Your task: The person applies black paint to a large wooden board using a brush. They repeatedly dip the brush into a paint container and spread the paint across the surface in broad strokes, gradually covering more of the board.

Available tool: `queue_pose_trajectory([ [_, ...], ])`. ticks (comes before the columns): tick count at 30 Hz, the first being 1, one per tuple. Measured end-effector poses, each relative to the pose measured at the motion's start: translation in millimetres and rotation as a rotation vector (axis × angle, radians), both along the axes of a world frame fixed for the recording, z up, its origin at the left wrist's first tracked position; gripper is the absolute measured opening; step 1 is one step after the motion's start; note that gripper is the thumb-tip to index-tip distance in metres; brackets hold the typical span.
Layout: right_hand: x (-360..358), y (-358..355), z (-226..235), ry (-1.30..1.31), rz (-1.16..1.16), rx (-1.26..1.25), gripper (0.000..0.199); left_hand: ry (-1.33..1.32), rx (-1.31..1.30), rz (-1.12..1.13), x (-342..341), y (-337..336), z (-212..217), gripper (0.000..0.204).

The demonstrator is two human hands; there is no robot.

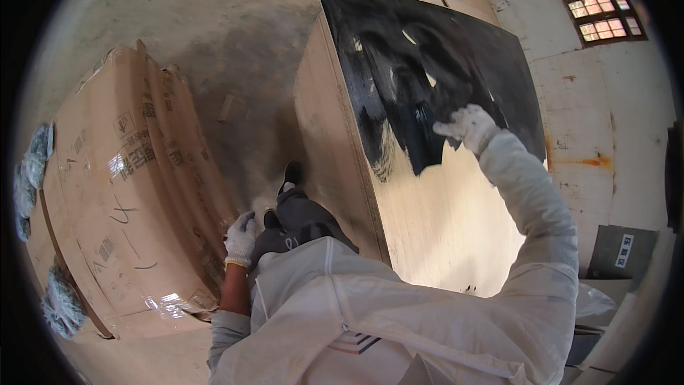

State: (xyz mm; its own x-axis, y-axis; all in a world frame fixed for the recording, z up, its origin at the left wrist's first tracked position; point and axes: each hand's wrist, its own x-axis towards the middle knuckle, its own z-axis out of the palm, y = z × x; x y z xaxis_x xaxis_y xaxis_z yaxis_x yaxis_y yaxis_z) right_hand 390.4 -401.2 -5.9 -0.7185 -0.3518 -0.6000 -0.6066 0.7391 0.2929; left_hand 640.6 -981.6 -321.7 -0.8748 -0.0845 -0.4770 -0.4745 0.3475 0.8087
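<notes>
My right hand [468, 130], in a pale glove, is over a flat panel on a tall block to my right. Its fingers are bent, one pointing left; what they grip, if anything, is hidden. A glossy black layer [399, 78] covers the panel's far part, streaked with light gaps and ending raggedly just below the hand. Nearer to me the panel [442, 221] shows a pale, shiny surface. My left hand [241, 239], in a white knit glove with darker fingertips, hangs low by my left leg. Its fingers are loosely bent, apart, with nothing seen in them.
Flat brown cartons [121, 185] stand stacked on my left, with plastic-wrapped bundles [63, 303] beyond. My feet are on the dusty concrete floor [242, 135] between cartons and block. A stained wall [584, 114] with a barred window rises at right, a grey sign board [621, 253] below.
</notes>
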Motion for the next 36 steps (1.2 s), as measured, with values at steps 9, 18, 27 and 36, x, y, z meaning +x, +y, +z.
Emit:
queue_pose_trajectory([
  [9,61,70,0,0.189,-0.501,-0.216,0.048,-0.04,-0.013,-0.082,-13,11,37,0.035],
  [18,56,-59,-2,0.127,0.077,-0.15,0.05,0.063,0.074,-0.083,-13,11,28,0.032],
  [27,91,-91,6,0.015,0.138,-0.047,0.066,0.073,0.069,-0.046,-12,7,50,0.032],
  [36,94,-100,-2,0.077,-0.079,-0.028,0.068,0.087,0.12,-0.068,-6,8,44,0.032],
])
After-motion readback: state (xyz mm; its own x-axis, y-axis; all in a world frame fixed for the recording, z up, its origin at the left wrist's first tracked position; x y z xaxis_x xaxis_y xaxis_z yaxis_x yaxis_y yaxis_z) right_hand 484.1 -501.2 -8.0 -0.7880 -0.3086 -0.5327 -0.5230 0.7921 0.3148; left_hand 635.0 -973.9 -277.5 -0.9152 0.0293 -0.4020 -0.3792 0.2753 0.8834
